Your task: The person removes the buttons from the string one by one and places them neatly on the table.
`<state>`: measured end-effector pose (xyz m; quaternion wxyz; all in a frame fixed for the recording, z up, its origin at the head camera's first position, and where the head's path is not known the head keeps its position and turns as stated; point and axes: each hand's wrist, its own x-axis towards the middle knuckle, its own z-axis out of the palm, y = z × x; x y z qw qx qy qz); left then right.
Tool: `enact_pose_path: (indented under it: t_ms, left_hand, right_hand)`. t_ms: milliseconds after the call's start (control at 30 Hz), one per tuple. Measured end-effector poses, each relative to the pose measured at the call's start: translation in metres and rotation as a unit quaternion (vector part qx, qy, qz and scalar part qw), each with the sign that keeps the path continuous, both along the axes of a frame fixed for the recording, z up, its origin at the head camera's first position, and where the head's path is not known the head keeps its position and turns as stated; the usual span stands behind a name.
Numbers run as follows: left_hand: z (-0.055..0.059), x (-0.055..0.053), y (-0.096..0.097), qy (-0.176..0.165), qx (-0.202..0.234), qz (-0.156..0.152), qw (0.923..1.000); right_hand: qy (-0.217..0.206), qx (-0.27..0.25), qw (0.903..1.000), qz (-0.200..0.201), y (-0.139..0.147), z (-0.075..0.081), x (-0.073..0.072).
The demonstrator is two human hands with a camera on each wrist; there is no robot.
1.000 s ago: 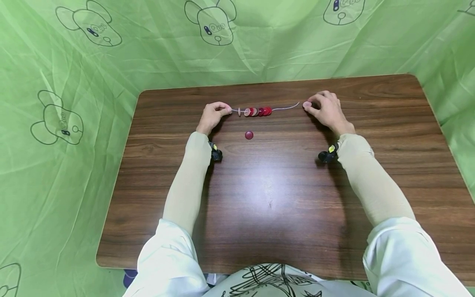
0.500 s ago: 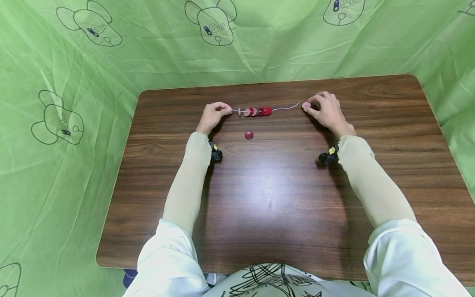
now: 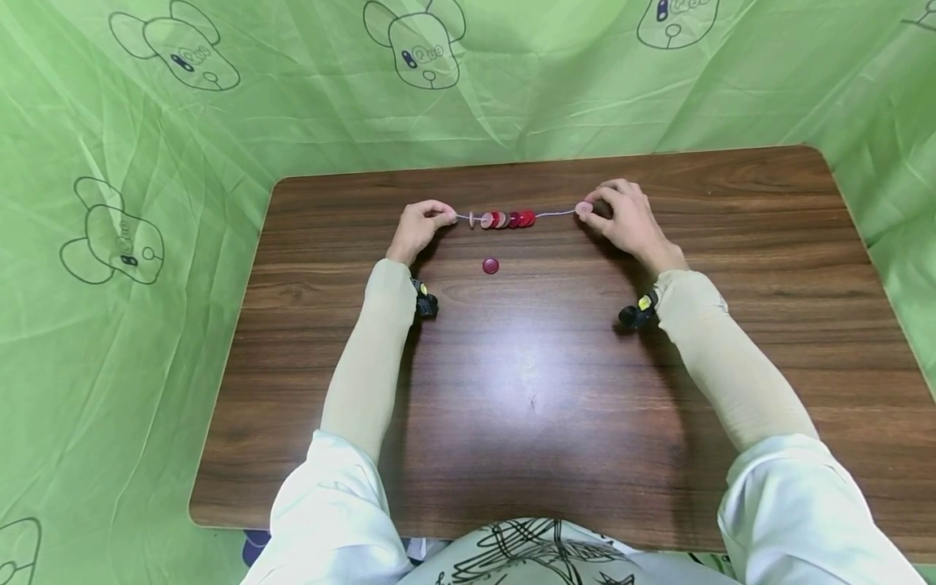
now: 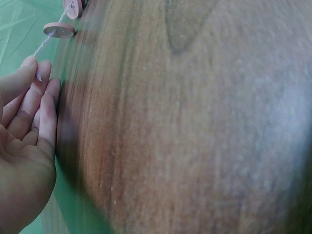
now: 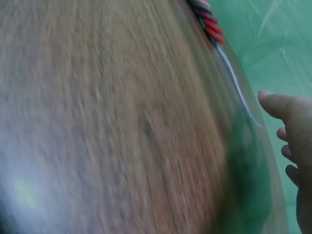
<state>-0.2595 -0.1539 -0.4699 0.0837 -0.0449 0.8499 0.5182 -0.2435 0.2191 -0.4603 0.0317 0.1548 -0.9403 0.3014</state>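
Buttons (image 3: pixel 514 220) sit on a string (image 3: pixel 548 214), upper centre; your left grip (image 3: pixel 418 231) pinches the string's left end, your right grip (image 3: pixel 630 219) a pink button (image 3: pixel 582 208). Slackening your left pinch could spill them.

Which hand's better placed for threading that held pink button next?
Probably the right hand: it pinches the pink button at one end of the string; the left hand pinches the other end.

Free strip beyond strung buttons (image 3: pixel 515 220)
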Motion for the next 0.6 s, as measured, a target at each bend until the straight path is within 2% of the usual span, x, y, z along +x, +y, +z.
enact_pose_path:
  t_ms: [600]
  left_hand:
    - [0.000, 0.001, 0.001, 0.005, 0.002, 0.003, 1.0000]
  right_hand:
    - [0.033, 0.002, 0.9957, 0.087, -0.050, 0.012, 0.013]
